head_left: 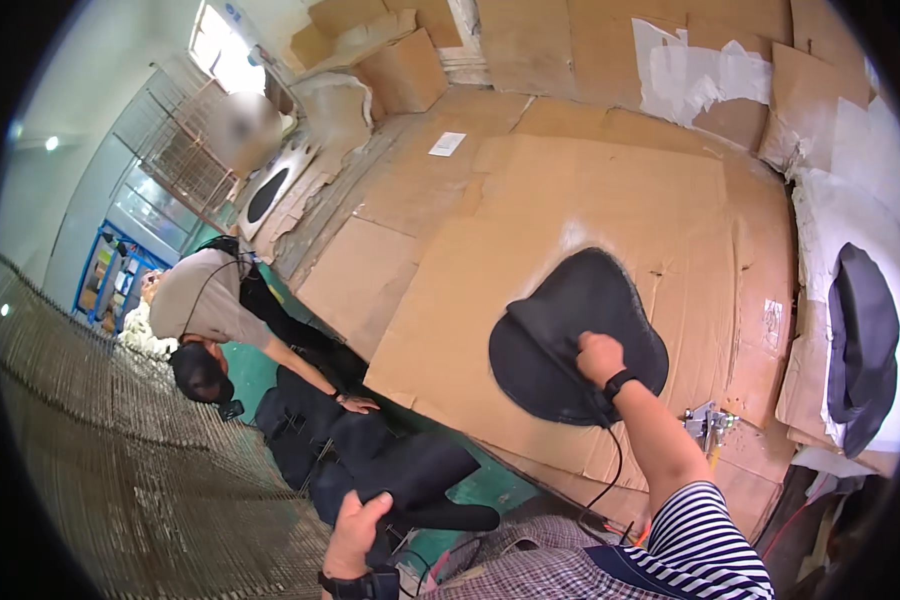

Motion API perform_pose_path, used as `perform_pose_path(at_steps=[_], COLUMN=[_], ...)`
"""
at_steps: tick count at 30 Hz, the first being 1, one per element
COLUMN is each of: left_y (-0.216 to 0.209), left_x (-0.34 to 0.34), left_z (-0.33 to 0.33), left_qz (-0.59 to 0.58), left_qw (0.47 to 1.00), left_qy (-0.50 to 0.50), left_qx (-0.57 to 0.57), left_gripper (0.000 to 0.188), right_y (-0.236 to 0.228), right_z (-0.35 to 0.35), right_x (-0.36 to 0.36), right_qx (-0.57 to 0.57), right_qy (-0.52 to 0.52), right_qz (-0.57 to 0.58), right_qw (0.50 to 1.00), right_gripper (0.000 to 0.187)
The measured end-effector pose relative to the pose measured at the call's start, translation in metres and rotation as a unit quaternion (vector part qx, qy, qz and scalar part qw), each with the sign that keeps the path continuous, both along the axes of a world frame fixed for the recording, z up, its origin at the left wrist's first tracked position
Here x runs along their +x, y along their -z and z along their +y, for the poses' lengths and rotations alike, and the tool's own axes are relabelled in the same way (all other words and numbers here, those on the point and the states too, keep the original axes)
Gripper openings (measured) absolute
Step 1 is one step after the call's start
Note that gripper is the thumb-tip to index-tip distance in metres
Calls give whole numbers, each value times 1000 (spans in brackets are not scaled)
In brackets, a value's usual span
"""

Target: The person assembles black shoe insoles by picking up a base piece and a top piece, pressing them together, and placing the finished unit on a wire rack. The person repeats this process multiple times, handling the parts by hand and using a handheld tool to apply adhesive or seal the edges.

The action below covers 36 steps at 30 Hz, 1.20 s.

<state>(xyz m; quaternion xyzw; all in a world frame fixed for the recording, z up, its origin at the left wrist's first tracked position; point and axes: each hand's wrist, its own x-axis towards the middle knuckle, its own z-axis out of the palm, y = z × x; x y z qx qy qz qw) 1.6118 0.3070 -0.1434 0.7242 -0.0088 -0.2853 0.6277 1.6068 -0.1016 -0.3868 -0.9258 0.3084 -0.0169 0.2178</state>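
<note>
A black, soft-looking rounded panel (pixel 580 290) lies on the cardboard, with a raised fold running diagonally across it. My right hand (pixel 601 359) is closed over this panel, its fingers curled at the surface beside the fold; the fingertips are hidden. At the lower left my left hand (pixel 355 535) grips a black padded piece (pixel 440 468), thumb on top and fingers out of sight beneath. That piece hangs off the table's near edge, next to more black pieces (pixel 295 420). A co-worker's hand (pixel 355 403) reaches over those pieces.
Cardboard (pixel 440 290) covers the worktable. A metal spray gun (pixel 708 425) sits by my right forearm. More black panels rest on a sheet at the right (pixel 863 335) and far left (pixel 267 194). A bending co-worker (pixel 205 290) stands beside a wire rack (pixel 140 450).
</note>
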Motion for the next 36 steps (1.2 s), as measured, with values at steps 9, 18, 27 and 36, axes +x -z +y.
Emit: perform_pose_path(at_steps=[9,18,27,36], left_y=[-33,24,254,244], left_x=[111,213,235,191], left_z=[-102,-234,-278,-277], left_qz=[73,50,-156,-372], left_qw=[908,796,852,790], left_qy=[405,596,472,409], left_qx=[-73,-92,166,267], left_gripper=[41,51,59,22], right_y=[-145,-171,-20,1], right_z=[84,46,-15,-20], right_x=[-37,-68,-80,-73], right_qx=[568,530,238,187], right_qy=[-139,71,303,344], right_qz=[-319,-309,-45,-161], right_qw=[746,786,922,906], right_gripper=[67,27,54,42])
